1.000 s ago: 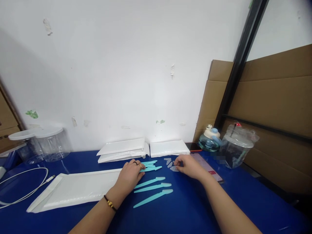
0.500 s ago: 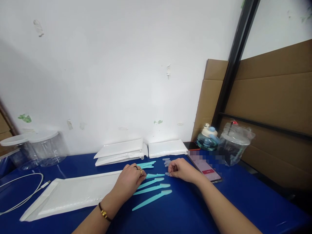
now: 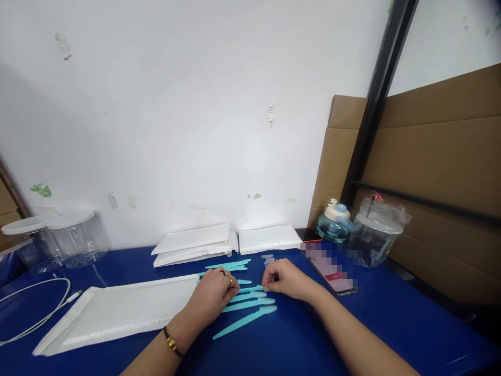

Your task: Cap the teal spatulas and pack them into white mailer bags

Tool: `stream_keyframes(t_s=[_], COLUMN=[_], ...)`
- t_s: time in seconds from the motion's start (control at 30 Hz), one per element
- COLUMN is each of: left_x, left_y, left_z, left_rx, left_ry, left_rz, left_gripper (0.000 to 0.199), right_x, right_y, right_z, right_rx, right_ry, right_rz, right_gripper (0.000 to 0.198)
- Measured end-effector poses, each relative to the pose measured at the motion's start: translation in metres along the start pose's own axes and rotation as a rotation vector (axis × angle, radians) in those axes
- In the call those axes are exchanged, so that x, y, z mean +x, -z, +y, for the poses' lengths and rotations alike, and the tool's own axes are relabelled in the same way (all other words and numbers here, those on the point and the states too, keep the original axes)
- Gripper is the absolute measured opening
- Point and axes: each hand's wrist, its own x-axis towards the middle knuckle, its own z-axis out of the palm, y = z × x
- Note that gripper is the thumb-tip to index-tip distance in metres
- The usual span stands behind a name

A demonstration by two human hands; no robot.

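My left hand (image 3: 219, 288), with a ring and a dark bracelet, is closed on the handle of a turquoise eyebrow razor (image 3: 250, 289). My right hand (image 3: 282, 280) pinches at that razor's blade end; whether a cap sits between the fingertips is hidden. Nearer me, several more eyebrow razors (image 3: 245, 321) lie in a row, blade ends to the right. Behind my left hand is a small group of razors (image 3: 230, 265). Small clear caps (image 3: 268, 257) lie just beyond my right hand.
A large white padded mailer (image 3: 125, 313) lies left, with more mailers (image 3: 195, 243) by the wall. To the right are a phone (image 3: 332, 274), a blue bottle (image 3: 333, 224) and a bagged cup (image 3: 376, 237). Clear tubs (image 3: 80, 237) and a white cable (image 3: 64, 282) are left.
Both hands have come slightly nearer me with a razor between them. My right hand has shifted a little left. A razor now lies just behind the held one.
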Motion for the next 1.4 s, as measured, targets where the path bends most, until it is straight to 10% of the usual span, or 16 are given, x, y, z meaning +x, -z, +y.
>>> stream_keyframes(t_s=[0.3,1.4], left_x=[0.000,0.004], left_y=[0.009,-0.003], left_z=[-0.021,-0.005], left_rx=[0.015,-0.130], left_ry=[0.158,0.135], left_rz=[-0.007,-0.021], left_gripper=[0.011,0.017], right_x=[-0.005,0.004], right_y=[0.037,0.001], right_z=[0.017,0.002], right_rx=[-0.331,-0.052], right_ry=[-0.050,0.041], right_rz=[0.289,0.050], right_gripper=[0.017,0.010])
